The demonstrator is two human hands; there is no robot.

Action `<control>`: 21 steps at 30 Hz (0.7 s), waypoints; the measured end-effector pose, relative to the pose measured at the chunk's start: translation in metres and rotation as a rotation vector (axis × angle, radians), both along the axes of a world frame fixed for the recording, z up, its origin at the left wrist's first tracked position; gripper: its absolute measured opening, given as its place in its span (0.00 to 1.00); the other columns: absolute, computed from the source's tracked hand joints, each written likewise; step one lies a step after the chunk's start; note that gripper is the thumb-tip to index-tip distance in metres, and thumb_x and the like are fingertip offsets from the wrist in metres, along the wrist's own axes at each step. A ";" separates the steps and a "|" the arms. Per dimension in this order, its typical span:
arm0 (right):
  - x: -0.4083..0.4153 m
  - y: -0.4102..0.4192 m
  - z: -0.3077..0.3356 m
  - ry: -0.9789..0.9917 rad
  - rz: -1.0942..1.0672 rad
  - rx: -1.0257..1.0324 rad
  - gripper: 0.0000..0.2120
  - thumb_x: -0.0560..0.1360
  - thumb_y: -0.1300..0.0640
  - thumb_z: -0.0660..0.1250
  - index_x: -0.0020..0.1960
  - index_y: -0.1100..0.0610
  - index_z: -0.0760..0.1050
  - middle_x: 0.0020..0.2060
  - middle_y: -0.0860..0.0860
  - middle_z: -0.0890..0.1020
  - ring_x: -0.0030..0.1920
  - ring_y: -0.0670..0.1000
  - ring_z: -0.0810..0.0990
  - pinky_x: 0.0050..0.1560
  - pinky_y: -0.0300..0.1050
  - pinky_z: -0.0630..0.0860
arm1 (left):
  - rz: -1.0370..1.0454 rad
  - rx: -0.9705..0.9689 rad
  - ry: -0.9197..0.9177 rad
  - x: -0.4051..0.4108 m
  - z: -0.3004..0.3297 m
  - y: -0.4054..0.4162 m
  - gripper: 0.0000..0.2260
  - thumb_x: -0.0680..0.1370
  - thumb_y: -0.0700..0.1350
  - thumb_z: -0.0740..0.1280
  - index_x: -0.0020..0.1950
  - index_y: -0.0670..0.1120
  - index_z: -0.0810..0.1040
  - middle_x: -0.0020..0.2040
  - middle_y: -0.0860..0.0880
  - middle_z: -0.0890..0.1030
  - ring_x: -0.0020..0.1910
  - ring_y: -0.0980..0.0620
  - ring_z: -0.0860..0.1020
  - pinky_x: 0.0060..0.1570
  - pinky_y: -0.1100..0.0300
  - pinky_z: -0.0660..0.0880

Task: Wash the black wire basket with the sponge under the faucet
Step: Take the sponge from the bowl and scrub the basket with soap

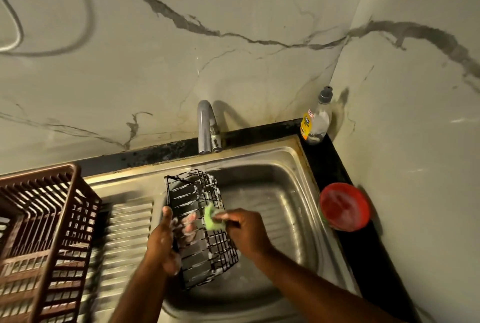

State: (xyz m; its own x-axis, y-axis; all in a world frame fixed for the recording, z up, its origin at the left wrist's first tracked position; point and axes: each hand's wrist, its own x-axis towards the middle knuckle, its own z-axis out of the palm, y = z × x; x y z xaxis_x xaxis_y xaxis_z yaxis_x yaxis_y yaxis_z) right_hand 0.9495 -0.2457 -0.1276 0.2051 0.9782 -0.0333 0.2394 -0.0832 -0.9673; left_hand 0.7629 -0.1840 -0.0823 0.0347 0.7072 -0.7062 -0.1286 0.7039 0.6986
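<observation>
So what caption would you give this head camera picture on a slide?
Left hand steadies a soapy black wire basket over the sink while the right hand scrubs it with a green sponge.

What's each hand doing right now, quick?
Left hand: grips the left side of the black wire basket, over the sink.
Right hand: pinches the green sponge against the basket.

A black wire basket (201, 226) stands in the steel sink (283, 208), below the chrome faucet (206, 128); a brown plastic dish rack (39, 239) sits on the drainboard at left.
</observation>
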 end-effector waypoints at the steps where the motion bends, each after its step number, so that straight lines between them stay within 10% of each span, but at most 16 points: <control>1: 0.001 -0.013 -0.003 -0.023 0.022 0.016 0.14 0.73 0.64 0.71 0.56 0.52 0.84 0.52 0.49 0.87 0.50 0.36 0.83 0.52 0.36 0.81 | 0.005 -0.017 -0.009 0.000 0.000 -0.001 0.33 0.80 0.65 0.60 0.74 0.40 0.72 0.46 0.44 0.84 0.38 0.48 0.80 0.35 0.57 0.78; 6: 0.029 -0.072 -0.006 -0.046 0.222 -0.166 0.17 0.73 0.66 0.72 0.52 0.44 0.84 0.46 0.34 0.84 0.50 0.39 0.84 0.54 0.36 0.80 | 0.025 -0.082 -0.032 0.005 0.003 -0.009 0.26 0.83 0.63 0.56 0.55 0.40 0.76 0.31 0.49 0.75 0.28 0.52 0.76 0.27 0.61 0.75; 12: 0.071 0.007 -0.006 -0.222 -0.188 -0.093 0.12 0.76 0.67 0.70 0.56 0.54 0.84 0.50 0.50 0.87 0.47 0.46 0.85 0.48 0.43 0.83 | 0.025 -0.121 -0.101 0.002 -0.007 -0.010 0.29 0.83 0.63 0.56 0.35 0.46 0.82 0.20 0.54 0.65 0.16 0.56 0.69 0.18 0.65 0.71; 16: 0.073 0.071 0.014 -0.288 -0.227 0.091 0.16 0.75 0.71 0.69 0.59 0.58 0.83 0.53 0.52 0.86 0.50 0.45 0.84 0.51 0.29 0.78 | 0.029 -0.120 -0.145 0.007 -0.006 -0.008 0.23 0.82 0.64 0.58 0.39 0.47 0.75 0.20 0.55 0.65 0.16 0.56 0.69 0.19 0.69 0.68; 21: 0.060 0.054 0.012 -0.505 -0.043 0.238 0.14 0.73 0.68 0.72 0.56 0.56 0.84 0.56 0.51 0.85 0.58 0.48 0.81 0.63 0.43 0.78 | 0.066 -0.097 -0.161 0.007 -0.004 0.005 0.25 0.82 0.63 0.58 0.33 0.48 0.73 0.18 0.55 0.64 0.16 0.55 0.69 0.19 0.69 0.66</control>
